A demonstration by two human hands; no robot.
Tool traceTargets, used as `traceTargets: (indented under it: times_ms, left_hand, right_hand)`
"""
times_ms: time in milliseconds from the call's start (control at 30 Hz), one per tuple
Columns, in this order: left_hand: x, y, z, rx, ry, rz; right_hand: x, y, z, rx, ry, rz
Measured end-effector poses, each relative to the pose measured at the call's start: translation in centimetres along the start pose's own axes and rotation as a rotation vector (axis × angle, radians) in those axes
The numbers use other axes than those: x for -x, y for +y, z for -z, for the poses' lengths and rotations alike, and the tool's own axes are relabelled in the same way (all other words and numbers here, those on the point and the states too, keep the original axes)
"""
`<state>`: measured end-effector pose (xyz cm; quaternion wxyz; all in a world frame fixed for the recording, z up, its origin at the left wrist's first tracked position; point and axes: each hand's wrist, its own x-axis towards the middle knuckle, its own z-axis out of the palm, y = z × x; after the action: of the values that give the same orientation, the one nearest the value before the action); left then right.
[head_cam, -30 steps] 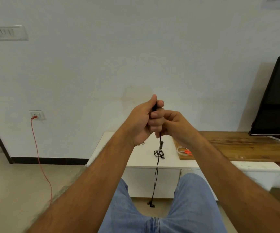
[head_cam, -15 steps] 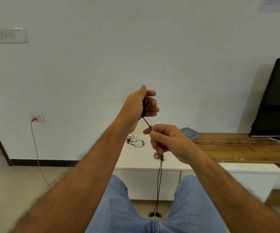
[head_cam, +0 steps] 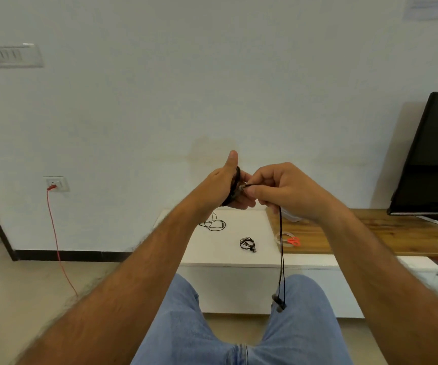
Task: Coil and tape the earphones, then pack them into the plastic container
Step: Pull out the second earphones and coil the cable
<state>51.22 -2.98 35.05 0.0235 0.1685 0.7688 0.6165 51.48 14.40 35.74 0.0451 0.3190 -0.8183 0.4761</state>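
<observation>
Black earphones are in both hands. Several loops of the cord (head_cam: 235,184) are wound around the fingers of my left hand (head_cam: 224,185), thumb pointing up. My right hand (head_cam: 283,189) pinches the cord just right of the left hand. From it the free end (head_cam: 281,254) hangs straight down, and the two earbuds (head_cam: 278,304) dangle above my right knee. A coiled black pair (head_cam: 247,244) and a loose black pair (head_cam: 214,223) lie on the white cabinet top (head_cam: 239,230). The plastic container is mostly hidden behind my right hand.
A tape roll with a red end (head_cam: 290,239) lies on the wooden shelf (head_cam: 386,235). A black TV (head_cam: 434,156) stands at the right. A red cable (head_cam: 54,241) hangs from a wall socket at the left. My jeans-clad legs fill the bottom.
My right hand rose from below the left hand to beside it, drawing the cord up; the earbuds hang higher. My left hand dropped slightly and the view shifted.
</observation>
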Motion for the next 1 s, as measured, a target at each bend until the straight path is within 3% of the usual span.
traceTargets:
  times_ms: [333,700,1000]
  left_hand:
    - [0.7,0.3,-1.1,0.148,-0.156,0.077]
    - [1.6,1.2,-1.2,0.575,-0.348,0.148]
    - [1.6,1.0,-1.7,0.460,-0.238,0.178]
  right_hand:
    - [-1.1,-0.4,1.2,0.019,0.095,0.125]
    - [-2.2,1.8,0.7,-0.480,0.137,0.109]
    - [-2.2,2.6,0.1,-0.689,0.222,0.098]
